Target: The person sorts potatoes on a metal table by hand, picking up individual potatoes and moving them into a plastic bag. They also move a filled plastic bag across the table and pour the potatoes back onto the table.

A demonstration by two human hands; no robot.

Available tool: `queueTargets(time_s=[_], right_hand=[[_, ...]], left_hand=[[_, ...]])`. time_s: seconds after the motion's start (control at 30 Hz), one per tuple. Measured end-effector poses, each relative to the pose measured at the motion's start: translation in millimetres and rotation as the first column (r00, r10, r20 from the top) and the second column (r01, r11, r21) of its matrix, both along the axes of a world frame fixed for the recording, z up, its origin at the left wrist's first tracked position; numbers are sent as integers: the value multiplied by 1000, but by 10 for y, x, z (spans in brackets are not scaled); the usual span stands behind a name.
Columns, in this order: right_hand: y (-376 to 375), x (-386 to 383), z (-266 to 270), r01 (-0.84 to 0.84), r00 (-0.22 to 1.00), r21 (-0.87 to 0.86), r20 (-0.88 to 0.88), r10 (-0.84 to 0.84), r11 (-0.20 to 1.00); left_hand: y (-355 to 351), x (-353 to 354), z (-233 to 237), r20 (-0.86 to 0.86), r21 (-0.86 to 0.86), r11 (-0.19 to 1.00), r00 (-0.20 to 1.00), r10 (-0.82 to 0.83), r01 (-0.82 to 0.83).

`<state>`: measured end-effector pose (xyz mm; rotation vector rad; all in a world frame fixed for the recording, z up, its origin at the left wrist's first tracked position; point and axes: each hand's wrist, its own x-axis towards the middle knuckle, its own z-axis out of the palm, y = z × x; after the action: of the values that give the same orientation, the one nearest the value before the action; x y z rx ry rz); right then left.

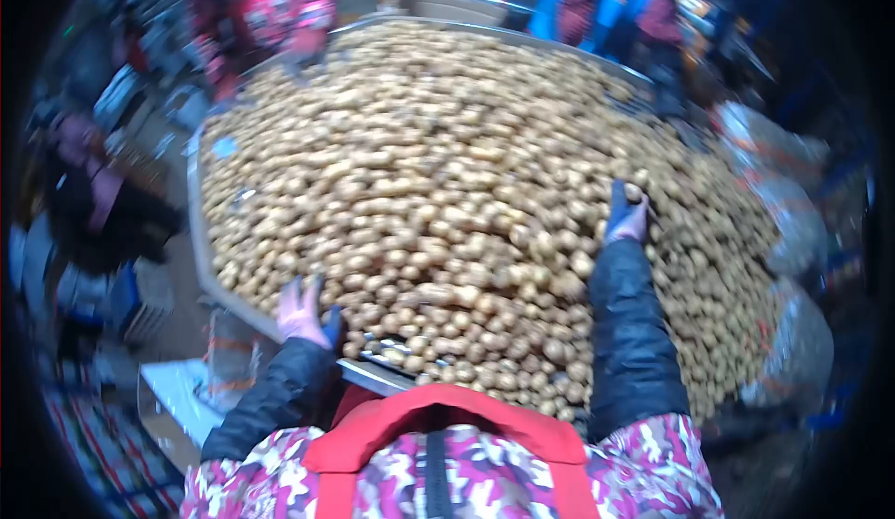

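A wide heap of small, round, tan potatoes [438, 183] fills a metal-rimmed sorting table [201, 230]. Gloved in purple and dark blue, my left hand [304, 314] rests at the near left edge of the heap, fingers spread and holding nothing that I can see. My right hand [629, 221] reaches out over the right part of the heap in a similar glove. Its fingers are curled around a darker potato [634, 193], partly hidden by the hand. Motion blurs the frame.
Across the table stand one person in a pink patterned jacket [294, 1] and another in blue [615, 6]. Filled clear bags [797, 342] line the right side. A dark-clothed person [98, 197] is at the left. An open carton [182, 393] stands near my left arm.
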<state>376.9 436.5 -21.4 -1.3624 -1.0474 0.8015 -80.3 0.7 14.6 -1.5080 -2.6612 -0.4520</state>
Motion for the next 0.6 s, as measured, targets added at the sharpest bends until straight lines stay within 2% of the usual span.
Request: queueTargets(time_s=[0.03, 0.07, 0.1, 0.17, 0.2, 0.23, 0.3, 0.37, 0.47, 0.5, 0.53, 0.6], right_hand=[[-387, -518, 598, 29, 997, -134, 73, -19, 991], [-238, -576, 438, -10, 939, 45, 345, -6, 999], [-353, -782, 685, -47, 849, -23, 525, 52, 999], [-656, -1321, 1139, -74, 543, -267, 797, 263, 961], [-732, -1495, 1119, -127, 454, -239, 849, 271, 963], [-760, -1643, 1085, -212, 456, -284, 817, 352, 935], [-1010, -1971, 828, -233, 281, -284, 896, 344, 930], [-1431, -2243, 1055, -220, 178, -345, 905, 385, 912], [-1629, -2162, 952, -418, 225, -283, 888, 400, 863], [-1711, -2140, 973, -470, 237, -270, 878, 415, 840], [-1853, -2177, 1039, -409, 151, -317, 901, 406, 856], [-2128, -2233, 1103, -399, 24, -296, 943, 332, 868]], left_hand=[[14, 32, 58, 34, 13, 1000, 999, 8, -9], [21, 43, 109, 45, 1, 1000, 999, 20, -20], [20, 49, 136, 62, -9, 1000, 998, 18, -18], [2, 39, 104, 62, 31, 999, 998, 9, -11], [2, 30, 110, 77, 26, 1000, 997, 10, -12], [1, 21, 102, 72, 30, 1000, 997, 9, -11], [13, -45, 121, 122, 41, 999, 992, -17, 12], [128, -193, 176, 192, 179, 983, 978, -83, 48], [433, -549, 400, 146, 380, 915, 968, -205, 136], [552, -708, 392, 169, 393, 912, 966, -195, 115], [698, -915, 340, 170, 408, 907, 968, -186, 103], [996, -1318, 279, 216, 409, 910, 961, -172, 70]])
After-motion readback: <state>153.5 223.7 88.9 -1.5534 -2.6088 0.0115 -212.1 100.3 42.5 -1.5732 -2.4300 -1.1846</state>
